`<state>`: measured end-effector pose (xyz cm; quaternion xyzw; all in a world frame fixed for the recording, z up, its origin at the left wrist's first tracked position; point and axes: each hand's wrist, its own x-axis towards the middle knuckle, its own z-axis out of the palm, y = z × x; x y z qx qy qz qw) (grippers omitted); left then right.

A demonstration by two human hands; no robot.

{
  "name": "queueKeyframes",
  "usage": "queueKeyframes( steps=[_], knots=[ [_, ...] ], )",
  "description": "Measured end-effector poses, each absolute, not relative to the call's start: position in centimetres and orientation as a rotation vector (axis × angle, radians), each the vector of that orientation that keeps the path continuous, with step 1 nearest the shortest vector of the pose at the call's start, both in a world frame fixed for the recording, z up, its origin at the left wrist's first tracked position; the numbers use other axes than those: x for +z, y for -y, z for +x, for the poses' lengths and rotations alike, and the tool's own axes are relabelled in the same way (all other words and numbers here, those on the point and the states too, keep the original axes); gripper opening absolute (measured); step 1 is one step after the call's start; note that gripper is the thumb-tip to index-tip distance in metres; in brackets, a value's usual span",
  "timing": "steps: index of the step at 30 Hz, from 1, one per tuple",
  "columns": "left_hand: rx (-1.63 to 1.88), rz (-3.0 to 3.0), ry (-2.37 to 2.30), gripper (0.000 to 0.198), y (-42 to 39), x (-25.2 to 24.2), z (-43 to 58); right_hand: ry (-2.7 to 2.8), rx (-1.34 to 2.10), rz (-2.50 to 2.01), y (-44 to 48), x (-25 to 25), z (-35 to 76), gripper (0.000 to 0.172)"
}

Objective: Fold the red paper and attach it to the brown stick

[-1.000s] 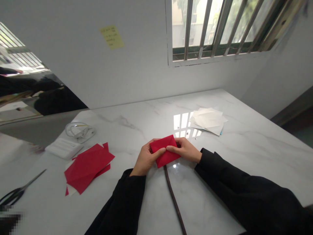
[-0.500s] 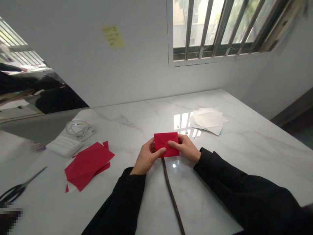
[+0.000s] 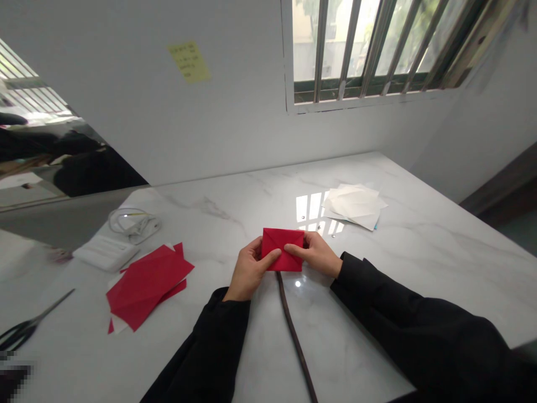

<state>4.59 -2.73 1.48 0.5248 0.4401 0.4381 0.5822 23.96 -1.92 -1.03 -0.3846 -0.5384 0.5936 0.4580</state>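
holding a folded red paper between them, both hands angle inward, thumbs laid across its face.

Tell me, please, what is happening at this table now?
A person holds a small red envelope over the marble-patterned table. The left hand grips its left side and the right hand its right, both thumbs on the face towards the person. A pile of red paper sheets and scissors lie to the left; white paper sheets lie further back, to the right.
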Motion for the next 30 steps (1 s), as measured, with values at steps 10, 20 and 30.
queueKeyframes(
  steps=[10,20,30],
  knots=[
    [1.023,1.218,-1.043,0.054,2.6,0.8,4.6,1.327,1.435,-1.011,2.2,-0.8,23.8,0.038],
    [1.062,1.153,-1.029,0.050,2.5,0.6,4.5,1.411,1.381,-0.964,2.2,-0.8,23.7,0.037],
    [1.258,1.048,-1.110,0.052,1.7,0.9,3.8,1.837,0.687,-1.442,-1.6,2.9,35.3,0.026]
  ],
)
